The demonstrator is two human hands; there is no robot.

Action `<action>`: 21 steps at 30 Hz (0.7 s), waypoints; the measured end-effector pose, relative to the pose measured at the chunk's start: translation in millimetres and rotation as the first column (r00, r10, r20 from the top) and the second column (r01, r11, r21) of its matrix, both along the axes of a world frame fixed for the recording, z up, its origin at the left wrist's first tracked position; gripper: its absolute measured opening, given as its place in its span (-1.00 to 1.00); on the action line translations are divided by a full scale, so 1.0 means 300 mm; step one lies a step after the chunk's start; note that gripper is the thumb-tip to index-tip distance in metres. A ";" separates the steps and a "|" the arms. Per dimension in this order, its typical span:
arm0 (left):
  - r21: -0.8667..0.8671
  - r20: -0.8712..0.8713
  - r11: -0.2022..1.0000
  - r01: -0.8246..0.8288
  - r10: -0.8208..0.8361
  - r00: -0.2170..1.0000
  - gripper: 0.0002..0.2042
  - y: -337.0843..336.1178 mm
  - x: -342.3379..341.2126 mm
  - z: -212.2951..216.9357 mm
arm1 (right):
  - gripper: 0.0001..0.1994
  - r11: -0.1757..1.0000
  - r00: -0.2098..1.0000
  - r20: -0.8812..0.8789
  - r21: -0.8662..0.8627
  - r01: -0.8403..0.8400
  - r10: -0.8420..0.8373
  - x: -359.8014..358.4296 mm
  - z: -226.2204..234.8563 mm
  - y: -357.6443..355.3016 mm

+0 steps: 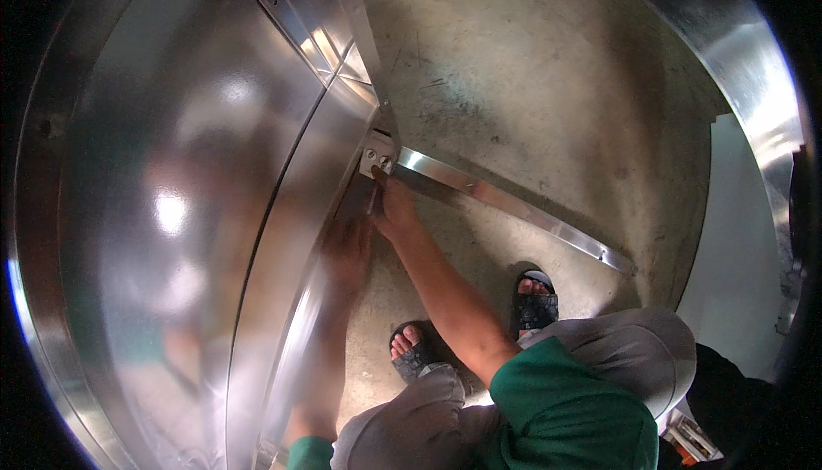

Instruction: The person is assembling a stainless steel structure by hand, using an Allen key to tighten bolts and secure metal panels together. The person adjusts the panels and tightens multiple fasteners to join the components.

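Note:
A small light metal bracket plate (377,155) with two round screw heads sits at the inner corner of a shiny metal cabinet frame. My right hand (394,203) reaches up to its lower edge, fingers bent and closed with the tips against the plate. Something thin and pale shows beside those fingers, too small to name. Just below and to the left is my left hand (345,252), close along the edge of the polished steel panel (197,170). Blur and shadow hide its fingers.
From the bracket corner a narrow metal bar (514,209) runs right across the concrete floor (548,68). A curved-looking steel edge (753,68) rises at the far right, by a pale grey panel (741,213). My sandalled feet (535,299) stand below the bar.

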State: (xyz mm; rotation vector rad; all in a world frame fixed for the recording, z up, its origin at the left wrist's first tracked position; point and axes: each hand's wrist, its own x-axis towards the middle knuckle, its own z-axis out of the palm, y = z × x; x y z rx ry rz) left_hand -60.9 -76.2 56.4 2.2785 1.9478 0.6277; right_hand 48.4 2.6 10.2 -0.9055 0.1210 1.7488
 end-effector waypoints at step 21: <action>-0.304 0.570 0.920 -0.247 0.383 0.727 -0.83 0.051 0.035 0.068 | -0.75 0.989 0.991 0.021 0.063 -0.134 0.133 0.008 -0.025 0.013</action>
